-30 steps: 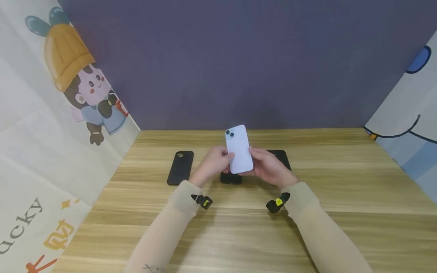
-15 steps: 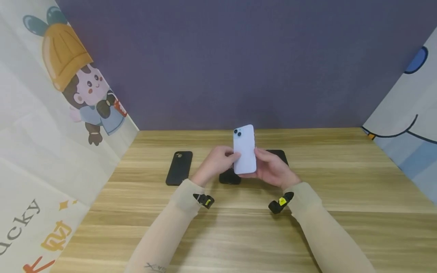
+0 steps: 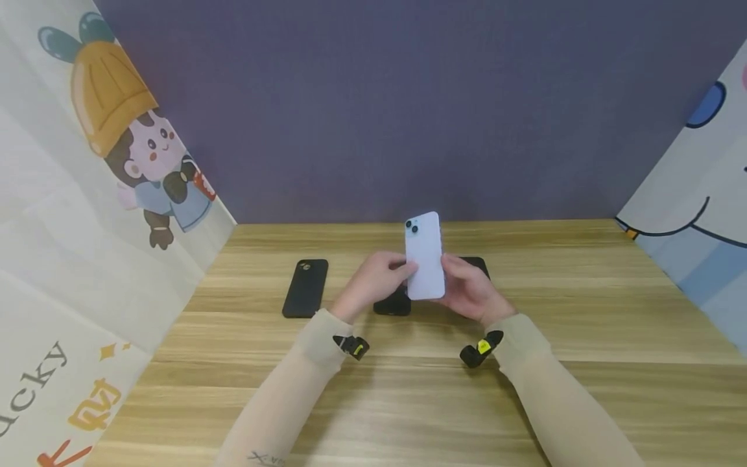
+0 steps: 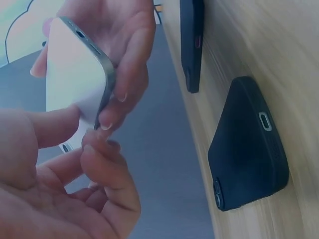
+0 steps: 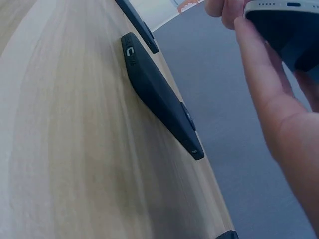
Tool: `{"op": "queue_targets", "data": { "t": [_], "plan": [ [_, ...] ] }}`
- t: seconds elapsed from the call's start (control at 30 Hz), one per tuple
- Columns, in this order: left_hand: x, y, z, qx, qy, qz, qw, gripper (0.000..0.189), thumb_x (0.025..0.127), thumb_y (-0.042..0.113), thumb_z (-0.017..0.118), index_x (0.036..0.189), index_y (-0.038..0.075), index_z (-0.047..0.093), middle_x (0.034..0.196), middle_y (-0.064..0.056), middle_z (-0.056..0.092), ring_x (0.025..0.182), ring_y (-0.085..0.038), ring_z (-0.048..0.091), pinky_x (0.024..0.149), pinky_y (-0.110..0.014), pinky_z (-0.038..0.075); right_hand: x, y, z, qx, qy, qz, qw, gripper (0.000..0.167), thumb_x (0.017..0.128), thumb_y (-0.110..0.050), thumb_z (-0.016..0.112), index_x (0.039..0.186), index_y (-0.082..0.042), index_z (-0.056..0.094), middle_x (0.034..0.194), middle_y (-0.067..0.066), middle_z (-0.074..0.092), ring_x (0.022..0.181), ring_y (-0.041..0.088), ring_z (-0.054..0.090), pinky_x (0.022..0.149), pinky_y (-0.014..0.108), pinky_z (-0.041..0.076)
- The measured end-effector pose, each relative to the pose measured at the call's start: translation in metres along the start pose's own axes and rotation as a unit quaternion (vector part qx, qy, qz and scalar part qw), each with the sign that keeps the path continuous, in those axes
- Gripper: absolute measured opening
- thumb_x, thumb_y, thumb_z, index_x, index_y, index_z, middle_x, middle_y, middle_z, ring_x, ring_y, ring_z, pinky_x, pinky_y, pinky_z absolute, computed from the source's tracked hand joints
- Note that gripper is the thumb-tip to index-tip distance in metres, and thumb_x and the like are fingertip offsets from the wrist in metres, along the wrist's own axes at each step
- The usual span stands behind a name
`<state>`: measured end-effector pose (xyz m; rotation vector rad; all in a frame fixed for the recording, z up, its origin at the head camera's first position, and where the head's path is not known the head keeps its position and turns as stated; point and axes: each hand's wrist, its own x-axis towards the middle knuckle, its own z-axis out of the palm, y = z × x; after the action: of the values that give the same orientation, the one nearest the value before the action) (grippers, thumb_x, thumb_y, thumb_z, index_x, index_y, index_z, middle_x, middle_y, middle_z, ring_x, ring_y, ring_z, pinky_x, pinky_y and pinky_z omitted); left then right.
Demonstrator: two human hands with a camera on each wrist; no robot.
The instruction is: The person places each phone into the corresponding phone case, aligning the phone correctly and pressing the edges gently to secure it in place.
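A pale lilac phone [image 3: 425,259] with two rear camera lenses is held upright above the table, its back turned toward the head camera. My left hand [image 3: 376,275] pinches its left edge, thumb on the back and fingers curled behind. On the other side my right hand [image 3: 473,288] grips the right edge and lower part, its thumb along the side. The left wrist view shows the bottom edge of the phone [image 4: 75,64] with its port. From below, in the right wrist view, the phone's dark screen [image 5: 289,37] is visible.
On the wooden table [image 3: 408,402] a black phone case [image 3: 306,288] lies at left. Another black case-shaped item [image 3: 392,305] lies under the held phone, partly hidden. A third black one [image 3: 478,264] is mostly behind the right hand. A dark panel [image 3: 408,110] rises at the back.
Both hands have shifted the phone a little to the right, and it stands slightly straighter. The grip looks the same, and the black items on the table have not moved.
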<state>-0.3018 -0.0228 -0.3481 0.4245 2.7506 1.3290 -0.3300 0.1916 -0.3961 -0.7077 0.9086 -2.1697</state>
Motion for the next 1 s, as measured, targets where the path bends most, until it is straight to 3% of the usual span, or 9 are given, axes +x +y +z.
{"op": "queue_targets", "data": {
  "t": [0.2, 0.33, 0.47, 0.53, 0.73, 1.0],
  "plan": [
    [-0.003, 0.004, 0.0, 0.028, 0.017, -0.013, 0.9994, 0.038, 0.105, 0.032, 0.057, 0.132, 0.008, 0.067, 0.109, -0.004, 0.074, 0.099, -0.018, 0.066, 0.091, -0.041, 0.052, -0.003, -0.003, 0.002, -0.001, 0.004, -0.016, 0.9999, 0.038, 0.111, -0.023, 0.035, 0.139, -0.01, 0.057, 0.129, 0.011, 0.066, 0.118, 0.024, 0.063, 0.099, 0.042, 0.051],
    [-0.006, 0.003, -0.004, 0.097, 0.031, -0.017, 0.9947, 0.037, 0.106, 0.028, 0.053, 0.134, 0.007, 0.065, 0.122, -0.008, 0.071, 0.106, -0.023, 0.065, 0.094, -0.044, 0.051, -0.002, -0.004, 0.003, -0.019, 0.004, -0.004, 0.9998, 0.04, 0.111, -0.024, 0.038, 0.145, -0.012, 0.052, 0.135, 0.013, 0.062, 0.126, 0.03, 0.06, 0.103, 0.045, 0.049],
    [-0.012, 0.0, -0.004, 0.171, 0.026, -0.02, 0.9846, 0.037, 0.106, 0.027, 0.053, 0.132, 0.003, 0.064, 0.133, -0.014, 0.064, 0.117, -0.029, 0.062, 0.097, -0.047, 0.05, -0.003, -0.005, 0.003, -0.031, 0.012, -0.002, 0.9994, 0.041, 0.111, -0.024, 0.041, 0.149, -0.012, 0.048, 0.138, 0.015, 0.061, 0.128, 0.036, 0.058, 0.105, 0.048, 0.047],
    [-0.015, -0.003, -0.004, 0.202, 0.027, -0.025, 0.9787, 0.036, 0.105, 0.027, 0.054, 0.129, 0.002, 0.065, 0.132, -0.014, 0.064, 0.117, -0.03, 0.062, 0.095, -0.048, 0.052, -0.004, -0.005, 0.002, -0.039, 0.015, -0.003, 0.9991, 0.042, 0.11, -0.025, 0.042, 0.15, -0.012, 0.047, 0.137, 0.015, 0.061, 0.128, 0.035, 0.058, 0.105, 0.048, 0.046],
    [-0.02, -0.016, -0.009, 0.264, 0.043, -0.04, 0.9628, 0.035, 0.104, 0.028, 0.056, 0.124, 0.002, 0.067, 0.12, -0.015, 0.066, 0.098, -0.03, 0.067, 0.079, -0.047, 0.056, -0.006, -0.005, -0.001, -0.046, 0.021, -0.01, 0.9987, 0.041, 0.11, -0.022, 0.044, 0.148, -0.009, 0.049, 0.134, 0.016, 0.062, 0.127, 0.034, 0.059, 0.107, 0.045, 0.046],
    [-0.021, -0.036, -0.024, 0.284, 0.046, -0.099, 0.9526, 0.042, 0.104, 0.031, 0.053, 0.135, 0.003, 0.062, 0.131, -0.016, 0.063, 0.105, -0.037, 0.066, 0.082, -0.054, 0.055, -0.007, -0.005, 0.002, -0.041, 0.008, 0.001, 0.9991, 0.043, 0.109, -0.021, 0.049, 0.15, -0.009, 0.048, 0.137, 0.017, 0.061, 0.13, 0.034, 0.057, 0.108, 0.047, 0.045]
  ]
}}
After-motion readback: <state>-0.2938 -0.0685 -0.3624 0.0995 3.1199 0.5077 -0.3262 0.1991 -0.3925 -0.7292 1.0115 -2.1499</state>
